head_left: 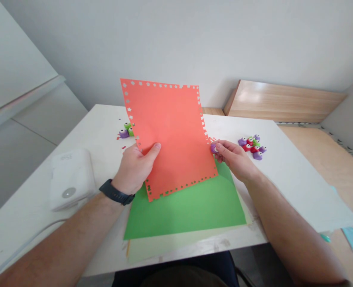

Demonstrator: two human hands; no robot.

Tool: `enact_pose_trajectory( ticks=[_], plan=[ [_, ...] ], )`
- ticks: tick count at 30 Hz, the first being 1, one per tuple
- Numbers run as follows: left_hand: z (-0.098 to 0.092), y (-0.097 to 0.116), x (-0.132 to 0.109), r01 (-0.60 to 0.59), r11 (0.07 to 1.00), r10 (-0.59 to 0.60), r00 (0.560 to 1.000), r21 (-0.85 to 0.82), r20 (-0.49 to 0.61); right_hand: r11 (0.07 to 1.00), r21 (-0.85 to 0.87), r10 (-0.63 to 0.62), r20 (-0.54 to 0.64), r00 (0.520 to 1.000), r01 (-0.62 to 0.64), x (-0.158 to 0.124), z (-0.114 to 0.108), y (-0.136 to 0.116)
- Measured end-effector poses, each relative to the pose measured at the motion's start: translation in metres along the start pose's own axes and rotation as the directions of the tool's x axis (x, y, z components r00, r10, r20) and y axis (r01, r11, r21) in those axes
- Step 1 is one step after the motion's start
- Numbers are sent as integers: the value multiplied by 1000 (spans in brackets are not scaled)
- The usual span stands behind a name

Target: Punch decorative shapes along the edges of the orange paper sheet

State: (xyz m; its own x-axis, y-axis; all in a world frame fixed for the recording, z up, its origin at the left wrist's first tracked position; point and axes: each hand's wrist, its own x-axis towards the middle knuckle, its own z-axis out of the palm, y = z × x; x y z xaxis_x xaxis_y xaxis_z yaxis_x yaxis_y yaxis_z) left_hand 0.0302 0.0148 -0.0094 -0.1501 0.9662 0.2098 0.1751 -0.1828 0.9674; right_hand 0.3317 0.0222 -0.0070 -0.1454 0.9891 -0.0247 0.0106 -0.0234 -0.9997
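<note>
Over green paper (185, 211), left hand (133, 169) holds orange sheet (176, 131), right (233, 156) seemingly pinching punch (214, 148).

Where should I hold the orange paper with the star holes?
Probably by the left side of the orange paper, coming from the left, with your fingers on the solid part inside the star holes. That holey border looks weak, and the lifted sheet could bend.

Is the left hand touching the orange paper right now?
Touching: the head view shows the left hand gripping the lower left edge of the orange paper, its thumb pressed on the sheet's face.
</note>
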Motion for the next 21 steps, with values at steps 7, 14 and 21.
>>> enact_pose_trajectory(
  ticks=[7,14,21],
  plan=[
    [1,2,-1,11,1000,-11,1000,-24,23,1000,-8,-18,2,1000,19,1,0,1],
    [1,3,-2,33,998,-32,999,-50,30,1000,1,-22,14,1000,22,0,0,0],
    [1,5,-2,32,999,-31,999,29,-24,1000,-6,-20,13,1000,20,-2,2,-3]
  ],
)
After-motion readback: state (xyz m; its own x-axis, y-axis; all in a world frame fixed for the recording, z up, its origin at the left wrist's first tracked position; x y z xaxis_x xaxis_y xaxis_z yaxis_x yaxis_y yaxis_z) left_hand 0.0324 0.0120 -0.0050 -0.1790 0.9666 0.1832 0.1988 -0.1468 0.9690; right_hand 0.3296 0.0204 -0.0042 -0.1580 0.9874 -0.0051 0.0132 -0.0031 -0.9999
